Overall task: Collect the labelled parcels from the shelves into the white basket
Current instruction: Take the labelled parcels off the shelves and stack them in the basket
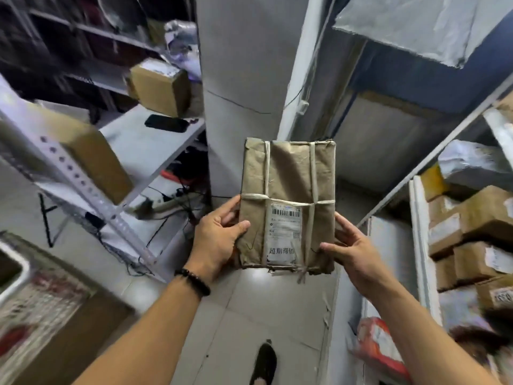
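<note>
While the brown paper parcel (288,184) is held upright in mid-air above the floor (249,315), between two shelving racks, the left hand (216,240) grips its left edge, thumb across the front and fingers curled behind. The right hand (352,251) pinches the lower right edge, thumb on the front, fingers behind. White string (312,173) crosses the wrapping, and a printed label (284,234) faces the camera. A blurred white rim (19,269) at the lower left may be the basket; it is too unclear to say. Doing this step well probably means holding the edges rather than the string, turning left toward that rim, and lowering the parcel in flat, since the paper looks ragged along its bottom edge.
</note>
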